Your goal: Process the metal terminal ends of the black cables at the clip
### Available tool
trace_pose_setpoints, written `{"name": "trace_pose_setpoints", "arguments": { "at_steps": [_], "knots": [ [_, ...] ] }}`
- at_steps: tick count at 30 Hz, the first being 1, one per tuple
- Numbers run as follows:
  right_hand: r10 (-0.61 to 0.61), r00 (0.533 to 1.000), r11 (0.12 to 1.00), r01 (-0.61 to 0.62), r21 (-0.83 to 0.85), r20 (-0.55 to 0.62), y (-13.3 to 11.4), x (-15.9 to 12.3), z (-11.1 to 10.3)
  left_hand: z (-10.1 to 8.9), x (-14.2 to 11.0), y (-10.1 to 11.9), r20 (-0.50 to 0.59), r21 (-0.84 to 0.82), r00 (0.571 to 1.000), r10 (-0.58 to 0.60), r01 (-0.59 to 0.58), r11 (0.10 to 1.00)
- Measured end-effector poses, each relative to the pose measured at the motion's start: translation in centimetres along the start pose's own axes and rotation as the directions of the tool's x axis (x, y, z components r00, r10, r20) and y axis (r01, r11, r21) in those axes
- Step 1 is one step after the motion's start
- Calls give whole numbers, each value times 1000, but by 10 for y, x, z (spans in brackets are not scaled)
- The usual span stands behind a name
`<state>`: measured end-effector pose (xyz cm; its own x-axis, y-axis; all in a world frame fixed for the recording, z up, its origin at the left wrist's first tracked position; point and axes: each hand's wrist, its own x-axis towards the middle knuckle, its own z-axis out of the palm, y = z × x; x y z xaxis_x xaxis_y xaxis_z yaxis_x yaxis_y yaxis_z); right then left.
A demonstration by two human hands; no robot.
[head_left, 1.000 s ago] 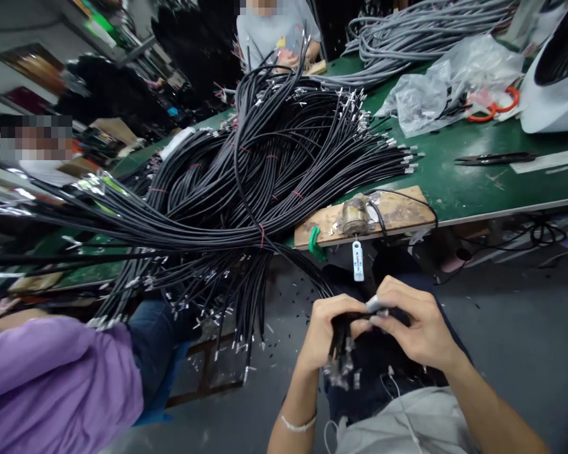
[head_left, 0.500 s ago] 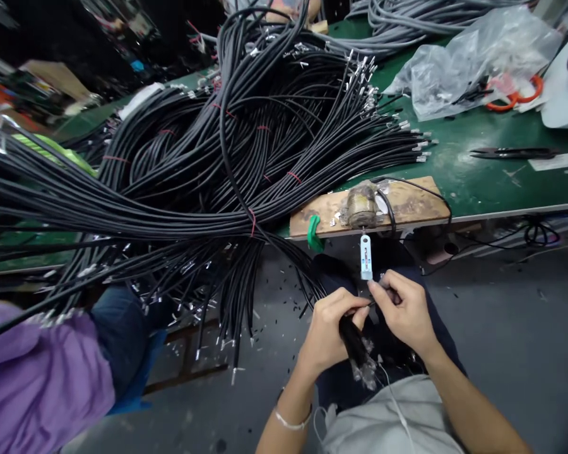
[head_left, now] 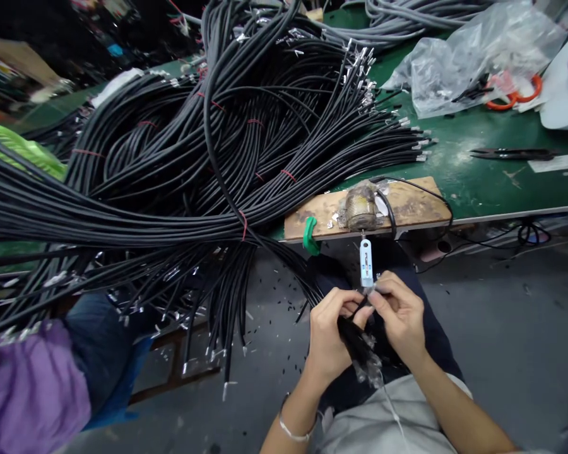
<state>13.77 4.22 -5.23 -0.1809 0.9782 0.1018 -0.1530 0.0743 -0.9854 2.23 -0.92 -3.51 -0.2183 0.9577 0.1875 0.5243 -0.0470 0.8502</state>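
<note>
My left hand (head_left: pixel 330 331) is closed around black cables (head_left: pixel 360 340), with one cable pinched between thumb and fingers. The bundle's frayed, shiny ends hang below it over my lap. My right hand (head_left: pixel 402 312) pinches the tip of that one cable, where something pale and shiny shows between thumb and forefinger. Just above the fingertips is a light-blue plastic clip (head_left: pixel 366 263), hanging from the shaft of a small taped motor (head_left: pixel 361 207). Whether the cable tip touches the clip I cannot tell. The motor is fixed to a wooden board (head_left: pixel 416 200) at the table edge.
A large heap of black cables (head_left: pixel 170 214) tied with red bands covers the table's left and hangs over its edge. On the green table (head_left: pixel 492 183) lie thread snips (head_left: pixel 514 153), orange-handled scissors (head_left: pixel 515 98) and a clear plastic bag (head_left: pixel 435 75). A co-worker's purple sleeve (head_left: pixel 33 384) is at left.
My right hand has turned slightly, and the pinched cable's tip has come up close under the blue clip. My left hand keeps its hold on the bundle. The view has shifted a little.
</note>
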Motion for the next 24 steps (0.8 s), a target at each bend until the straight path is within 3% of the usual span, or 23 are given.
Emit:
{"name": "trace_pose_setpoints", "arguments": {
  "at_steps": [3,5,7,10,14,18,20,22,24],
  "knots": [
    [200,978,913,-206,352,52,6,1,7,0,-1,2,-23,-38,1000,-7,6,999],
    [295,952,863,-301,407,78,9,3,4,0,-1,4,-56,-46,998,-6,3,999],
    [267,963,917,-263,299,28,7,6,-4,2,-1,4,-79,-51,997,-16,12,999],
    [78,996,997,-77,-18,49,-2,10,-16,6,-1,3,-88,-52,996,-33,28,998],
    [-94,987,942,131,-310,131,-17,12,-18,14,-1,1,-123,-10,991,-60,60,998],
    [-222,974,898,190,-397,-35,-14,4,-7,18,0,4,-93,-3,992,-82,82,997],
    [-141,981,959,103,-263,-131,-6,-1,-2,19,0,6,-88,2,992,-87,87,996],
    [70,985,997,-65,40,-156,1,-6,2,19,0,7,-95,4,992,-87,87,996],
    [309,947,897,-262,356,-82,5,-7,4,20,-1,6,-95,-1,992,-85,86,996]
  ]
}}
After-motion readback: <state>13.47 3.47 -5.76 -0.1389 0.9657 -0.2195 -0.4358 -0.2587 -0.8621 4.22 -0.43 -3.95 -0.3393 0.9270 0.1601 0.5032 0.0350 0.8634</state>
